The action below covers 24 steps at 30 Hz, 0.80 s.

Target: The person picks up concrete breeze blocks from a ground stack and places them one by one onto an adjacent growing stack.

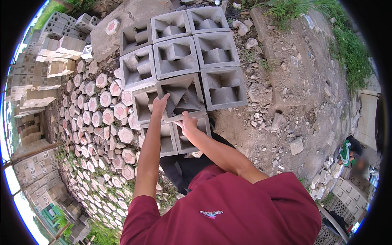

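Left hand (160, 103), right hand (187, 122) both gripping hollow concrete block (181, 97) (cavity empty) above stacked blocks (175, 57).

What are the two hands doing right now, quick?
Left hand: closed on the left edge of the grey block.
Right hand: closed on the same block's near edge.

1. Outdoor yard in daylight; bare dirt ground (286, 81) strewn with rubble (261, 118) at 3 o'clock.
2. Hexagonal pavers (102, 118) with pink centres spread across 9 o'clock, weeds between them.
3. Stacked pale blocks (45, 69) at 10 o'clock; more patterned blocks (34, 179) at 8 o'clock.
4. Grass (347, 45) at 1 to 2 o'clock.
5. A concrete slab (118, 28) lies at 12 o'clock.
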Tool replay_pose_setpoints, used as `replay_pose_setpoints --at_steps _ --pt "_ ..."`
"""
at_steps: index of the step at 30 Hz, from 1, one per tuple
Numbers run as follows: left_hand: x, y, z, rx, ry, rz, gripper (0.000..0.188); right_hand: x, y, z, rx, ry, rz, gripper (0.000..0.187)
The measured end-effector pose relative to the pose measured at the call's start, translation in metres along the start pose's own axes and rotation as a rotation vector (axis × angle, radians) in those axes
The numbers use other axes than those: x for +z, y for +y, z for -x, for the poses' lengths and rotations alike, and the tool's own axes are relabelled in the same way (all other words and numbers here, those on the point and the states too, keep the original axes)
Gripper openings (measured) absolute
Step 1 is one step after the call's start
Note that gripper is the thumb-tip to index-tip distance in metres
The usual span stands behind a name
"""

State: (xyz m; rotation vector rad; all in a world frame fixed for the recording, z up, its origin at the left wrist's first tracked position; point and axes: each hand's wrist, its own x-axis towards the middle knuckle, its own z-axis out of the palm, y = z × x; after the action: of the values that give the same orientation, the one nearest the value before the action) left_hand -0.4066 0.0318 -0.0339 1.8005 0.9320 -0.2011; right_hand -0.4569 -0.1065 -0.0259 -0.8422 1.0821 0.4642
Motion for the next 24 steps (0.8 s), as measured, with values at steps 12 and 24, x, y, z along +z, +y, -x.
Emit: replay_pose_setpoints --at_steps 12,24 --pt "0.006 -0.015 -0.012 0.179 0.128 -0.163 0.058 0.002 0.005 0.002 0.006 0.044 -0.031 0.051" --pt "0.005 -0.003 0.000 0.110 0.025 -0.079 0.065 -0.001 -0.009 0.005 0.030 -0.048 -0.001 0.061"
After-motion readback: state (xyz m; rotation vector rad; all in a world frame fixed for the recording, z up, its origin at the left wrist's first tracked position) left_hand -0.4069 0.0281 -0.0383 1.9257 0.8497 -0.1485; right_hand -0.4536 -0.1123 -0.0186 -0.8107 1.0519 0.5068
